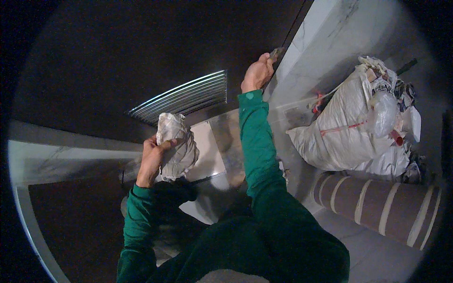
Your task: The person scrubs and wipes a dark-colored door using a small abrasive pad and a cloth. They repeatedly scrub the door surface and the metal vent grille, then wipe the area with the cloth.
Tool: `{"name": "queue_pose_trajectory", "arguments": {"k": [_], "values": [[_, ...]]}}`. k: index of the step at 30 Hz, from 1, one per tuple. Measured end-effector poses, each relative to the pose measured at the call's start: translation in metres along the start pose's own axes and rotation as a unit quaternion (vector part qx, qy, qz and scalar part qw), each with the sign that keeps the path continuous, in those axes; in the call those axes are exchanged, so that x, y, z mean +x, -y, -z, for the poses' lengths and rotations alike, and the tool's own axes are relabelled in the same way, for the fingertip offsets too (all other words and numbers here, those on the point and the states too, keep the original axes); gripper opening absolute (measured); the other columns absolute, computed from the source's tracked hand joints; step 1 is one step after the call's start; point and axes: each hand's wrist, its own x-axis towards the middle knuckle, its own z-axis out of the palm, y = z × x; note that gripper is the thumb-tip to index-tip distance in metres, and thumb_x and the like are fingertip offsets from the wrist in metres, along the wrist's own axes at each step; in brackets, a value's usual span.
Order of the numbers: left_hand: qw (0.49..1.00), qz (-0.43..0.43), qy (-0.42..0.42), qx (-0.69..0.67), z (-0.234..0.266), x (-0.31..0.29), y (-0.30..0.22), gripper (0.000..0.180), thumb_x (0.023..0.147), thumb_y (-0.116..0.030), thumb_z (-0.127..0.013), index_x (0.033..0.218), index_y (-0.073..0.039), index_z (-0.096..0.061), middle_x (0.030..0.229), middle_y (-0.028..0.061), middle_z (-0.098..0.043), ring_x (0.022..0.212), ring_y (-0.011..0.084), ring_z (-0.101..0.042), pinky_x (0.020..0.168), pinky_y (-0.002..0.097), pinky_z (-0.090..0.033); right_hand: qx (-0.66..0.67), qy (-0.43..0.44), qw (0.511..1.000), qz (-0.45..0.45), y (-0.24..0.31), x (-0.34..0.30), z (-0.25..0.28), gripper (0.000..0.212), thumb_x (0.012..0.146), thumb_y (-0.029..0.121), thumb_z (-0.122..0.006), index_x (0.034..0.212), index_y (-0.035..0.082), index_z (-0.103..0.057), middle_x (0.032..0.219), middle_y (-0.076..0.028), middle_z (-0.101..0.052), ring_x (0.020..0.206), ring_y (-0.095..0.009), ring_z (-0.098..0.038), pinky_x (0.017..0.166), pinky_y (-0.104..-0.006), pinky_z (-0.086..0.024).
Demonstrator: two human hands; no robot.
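Note:
My left hand (pixel 150 158) is closed on a crumpled whitish rag (pixel 177 148), with its thumb pressed on the cloth. The rag hangs just below a slatted metal vent grille (pixel 184 96) set in a dark door panel (pixel 118 52). My right hand (pixel 258 73) reaches farther up, to the panel's right edge, next to a pale marble-patterned frame (pixel 302 56). Its fingers are closed round a small greyish object (pixel 275 54), which shows too little to name.
On the right, a bulging white sack (pixel 339 127) of rubbish leans by the wall. Nearer lies a thick brown roll (pixel 373 205) with pale bands. A light flat board (pixel 207 146) lies below the grille. A pale ledge (pixel 71 158) runs along the left.

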Motion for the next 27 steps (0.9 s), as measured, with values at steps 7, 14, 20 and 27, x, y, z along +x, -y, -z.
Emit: {"name": "queue_pose_trajectory", "arguments": {"k": [7,14,20,27], "values": [[1.0,-0.007,-0.001,0.014,0.0,0.002,0.0,0.031,0.081,-0.008,-0.072,0.107,0.007,-0.068,0.096,0.0103,-0.071,0.079,0.0165,-0.066,0.075,0.0283,-0.053,0.098,-0.021,0.97,-0.221,0.044,-0.015,0.007,0.048,0.103,0.023,-0.048,0.141,-0.007,-0.047,0.146,-0.023,-0.05,0.134,-0.03,-0.047,0.115,-0.038,-0.03],[1.0,0.014,-0.012,0.005,0.001,0.006,0.004,0.029,0.08,-0.007,-0.072,0.105,0.007,-0.068,0.095,0.0106,-0.071,0.078,0.0172,-0.067,0.074,0.0297,-0.054,0.145,0.07,0.914,-0.373,-0.065,-0.027,0.05,0.049,0.099,0.037,-0.054,0.134,0.003,-0.051,0.127,-0.014,-0.058,0.11,-0.032,-0.058,0.086,-0.0486,-0.048],[1.0,0.021,-0.002,-0.004,0.001,0.008,0.008,0.027,0.081,-0.009,-0.071,0.103,0.006,-0.069,0.093,0.009,-0.071,0.076,0.0176,-0.066,0.073,0.0302,-0.053,0.167,0.007,0.891,-0.421,-0.082,-0.032,0.121,0.041,0.087,0.014,-0.057,0.127,0.006,-0.058,0.107,-0.014,-0.065,0.099,-0.025,-0.062,0.083,-0.0391,-0.053],[0.999,0.031,-0.002,-0.012,-0.001,0.004,0.002,0.024,0.081,-0.01,-0.07,0.1,0.004,-0.07,0.091,0.008,-0.071,0.073,0.0165,-0.064,0.069,0.0277,-0.052,-0.184,0.238,0.953,-0.04,0.014,-0.005,0.083,0.077,0.084,0.01,-0.058,0.156,0.012,-0.031,0.107,-0.019,-0.068,0.095,-0.03,-0.064,0.088,-0.0363,-0.05]]}}
